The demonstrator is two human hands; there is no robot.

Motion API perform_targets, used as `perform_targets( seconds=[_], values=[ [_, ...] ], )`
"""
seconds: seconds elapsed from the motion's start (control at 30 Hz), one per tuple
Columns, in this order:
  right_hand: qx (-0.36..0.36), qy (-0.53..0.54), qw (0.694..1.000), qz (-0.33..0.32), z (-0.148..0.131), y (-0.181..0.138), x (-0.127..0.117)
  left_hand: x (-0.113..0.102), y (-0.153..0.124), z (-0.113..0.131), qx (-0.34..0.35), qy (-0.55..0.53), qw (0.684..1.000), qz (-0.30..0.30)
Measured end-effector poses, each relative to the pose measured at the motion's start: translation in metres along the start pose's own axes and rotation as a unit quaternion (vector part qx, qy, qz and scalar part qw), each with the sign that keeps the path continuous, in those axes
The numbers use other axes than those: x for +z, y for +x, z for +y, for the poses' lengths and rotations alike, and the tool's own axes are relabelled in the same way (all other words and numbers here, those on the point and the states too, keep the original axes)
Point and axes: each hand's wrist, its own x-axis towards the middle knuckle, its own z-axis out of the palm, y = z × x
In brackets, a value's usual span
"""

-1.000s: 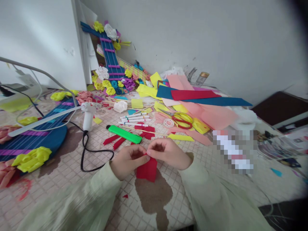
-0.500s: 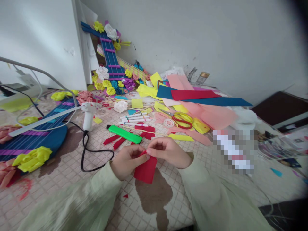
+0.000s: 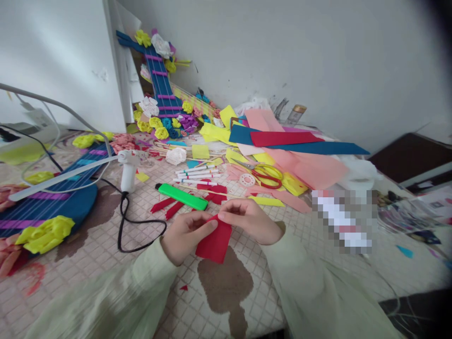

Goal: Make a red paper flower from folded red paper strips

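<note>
A small red paper square hangs between both my hands just above the table. My left hand pinches its left edge with thumb and fingers closed. My right hand pinches its top right corner, fingers curled. Just beyond the hands lie a green utility knife, red paper strips and several marker pens. Both sleeves are pale green.
A white glue gun with a black cord stands to the left. A blue paper guitar with yellow flowers lies far left. Red and yellow scissors rest on stacked coloured paper sheets at the back right. Another paper guitar leans on the wall.
The red paper has tilted and spread a little wider as my left hand's fingers slid along its edge. Both hands stay in nearly the same place.
</note>
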Motion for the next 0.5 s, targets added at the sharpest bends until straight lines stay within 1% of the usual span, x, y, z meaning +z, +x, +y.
perform_targets(
  seconds=[0.27,0.5],
  values=[
    [0.003,-0.012,1.000,0.002,0.0000,-0.0005,-0.0003,-0.0017,-0.0002,-0.0001,-0.008,0.002,1.000,0.002],
    [-0.025,-0.059,0.998,-0.007,0.0005,-0.0011,0.0005,0.0015,-0.0022,0.0002,0.005,0.030,0.999,0.016]
  ],
)
